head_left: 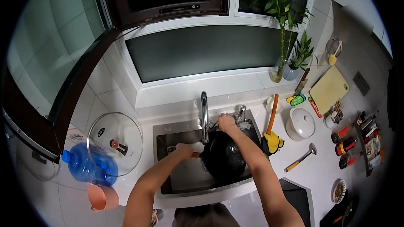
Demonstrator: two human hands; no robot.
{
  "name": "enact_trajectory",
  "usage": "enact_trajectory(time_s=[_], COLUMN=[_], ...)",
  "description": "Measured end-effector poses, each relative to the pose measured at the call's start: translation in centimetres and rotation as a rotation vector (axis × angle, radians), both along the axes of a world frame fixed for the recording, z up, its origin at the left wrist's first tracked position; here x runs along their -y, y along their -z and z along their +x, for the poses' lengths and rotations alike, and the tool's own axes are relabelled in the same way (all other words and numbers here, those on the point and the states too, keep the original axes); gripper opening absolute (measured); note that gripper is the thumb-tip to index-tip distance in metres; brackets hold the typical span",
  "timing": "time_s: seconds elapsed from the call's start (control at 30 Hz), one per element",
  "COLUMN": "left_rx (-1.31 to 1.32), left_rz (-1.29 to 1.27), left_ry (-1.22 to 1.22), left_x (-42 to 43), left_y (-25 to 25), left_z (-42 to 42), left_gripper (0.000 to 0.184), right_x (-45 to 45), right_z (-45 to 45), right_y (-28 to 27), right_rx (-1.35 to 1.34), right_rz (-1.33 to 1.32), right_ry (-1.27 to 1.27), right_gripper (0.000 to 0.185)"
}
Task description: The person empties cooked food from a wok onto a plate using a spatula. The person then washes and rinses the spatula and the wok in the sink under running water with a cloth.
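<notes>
A black wok (225,156) is tilted in the steel sink (173,186), its dark outer side facing me. My left hand (184,151) is closed around the wok's wooden handle (195,154), left of the pan. At the wok's far edge, right of the chrome faucet (205,115), is my right hand (227,122), its fingers curled. Whether it grips the rim or something small there is hidden. Crumpled clear plastic (243,125) lies beside it, below a small chrome tap (241,111).
Left are a glass lid (134,159), a blue water jug (86,164) and a pink cup (102,197). Right are a wooden-handled tool with yellow cloth (273,143), a white lidded pot (300,124), a ladle (301,159) and spice jars (345,146). An open window frame juts in upper left.
</notes>
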State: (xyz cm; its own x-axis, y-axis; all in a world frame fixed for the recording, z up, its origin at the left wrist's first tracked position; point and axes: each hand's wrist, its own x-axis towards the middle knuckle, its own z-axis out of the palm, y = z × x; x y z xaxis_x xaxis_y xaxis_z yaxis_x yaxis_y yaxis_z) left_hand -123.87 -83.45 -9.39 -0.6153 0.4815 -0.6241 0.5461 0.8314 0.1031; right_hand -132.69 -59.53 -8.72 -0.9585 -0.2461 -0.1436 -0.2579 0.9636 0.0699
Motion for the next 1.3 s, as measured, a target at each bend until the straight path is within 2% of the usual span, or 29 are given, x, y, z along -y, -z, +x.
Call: enact_trajectory(time_s=[0.07,0.1,0.17,0.2,0.3,0.33,0.4,0.47,0.53,0.6,0.63,0.67,0.7,0.73,0.8,0.83,0.87,0.9,0.93,0.97,1.03,1.1,1.13,1.2,1.3], left_rx=[-0.225,-0.225,-0.385,-0.384,-0.703,-0.704,-0.824,-0.761,-0.701,-0.538,-0.537,-0.447,-0.354,-0.357,-0.196,-0.163,-0.155,-0.042,0.081,0.085,0.306,0.345,0.380,0.319,0.325], left_rz=[0.023,0.026,0.126,0.126,0.008,0.013,-0.146,-0.175,-0.207,0.087,0.088,0.318,0.549,0.553,0.983,1.085,1.085,1.329,1.566,1.570,2.088,2.118,2.147,2.168,2.103], left_ry=[0.016,0.026,0.084,0.087,0.292,0.299,0.330,0.286,0.239,-0.007,-0.004,-0.098,-0.190,-0.188,-0.611,-0.684,-0.679,-0.885,-1.095,-1.092,-1.259,-1.276,-1.289,-1.306,-1.528], left_x=[-0.2,-0.4,-0.6,-0.6,-1.1,-1.2,-1.4,-1.2,-0.5,1.0,2.1,3.2,4.0,4.6,5.5,5.6,5.3,4.4,3.5,2.4,0.1,-0.6,-0.9,-1.5,-1.4], left_y=[0.8,1.1,1.8,2.2,1.8,1.5,1.1,-2.1,-3.5,-3.4,-3.7,-4.0,-4.3,-4.2,-3.4,-2.1,-0.7,0.7,1.6,2.0,2.3,3.3,3.7,2.2,2.4], left_z=[0.6,0.8,1.3,1.6,1.9,2.0,2.1,2.1,1.1,0.0,-0.5,-1.2,-1.7,-1.9,-1.5,-1.2,-0.4,0.6,1.6,2.4,3.3,2.9,2.8,3.0,2.4], left_gripper=[0.015,0.015,0.011,0.011,0.012,0.012,0.012,0.013,0.014,0.018,0.018,0.023,0.029,0.029,0.033,0.031,0.031,0.029,0.027,0.027,0.018,0.018,0.018,0.015,0.011], right_x=[-0.1,-0.2,-0.2,-0.1,0.8,0.9,0.8,0.6,0.3,-0.1,0.4,1.0,0.9,2.3,3.8,4.2,4.5,4.8,5.5,5.7,6.7,8.8,10.1,12.0,14.0], right_z=[0.4,0.6,0.8,0.8,0.8,0.9,1.3,2.8,5.9,8.3,10.0,11.7,12.3,13.4,14.0,13.8,13.5,13.3,13.2,12.9,12.2,11.5,11.7,11.1,10.7], right_y=[0.1,0.3,0.9,1.1,0.7,0.7,0.7,1.4,2.5,4.8,4.1,2.7,3.3,0.0,-3.6,-4.5,-5.2,-6.1,-7.4,-7.5,-7.4,-6.0,-6.4,-5.8,-6.1], right_rx=[0.000,-0.004,-0.005,0.001,0.022,0.044,0.027,0.015,-0.073,0.193,0.197,0.198,0.114,0.030,0.105,0.102,-0.038,-0.175,-0.086,-0.036,-0.005,-0.106,-0.163,-0.152,-0.184], right_rz=[0.006,0.004,0.004,-0.012,-0.013,0.003,-0.021,-0.049,-0.193,-0.110,-0.098,-0.086,-0.259,-0.370,-1.125,-1.125,-1.076,-1.018,-1.099,-1.075,-1.051,-1.059,-1.094,-1.112,-1.053], right_ry=[0.022,0.032,0.042,0.053,0.085,0.104,0.129,0.152,0.190,0.216,0.208,0.199,0.179,0.133,0.036,0.045,-0.078,-0.202,-0.113,-0.125,-0.151,-0.176,-0.156,-0.096,-0.037], right_gripper=[0.028,0.028,0.029,0.030,0.032,0.032,0.034,0.036,0.041,0.051,0.051,0.051,0.056,0.055,0.048,0.048,0.041,0.035,0.026,0.028,0.031,0.032,0.026,0.021,0.021])
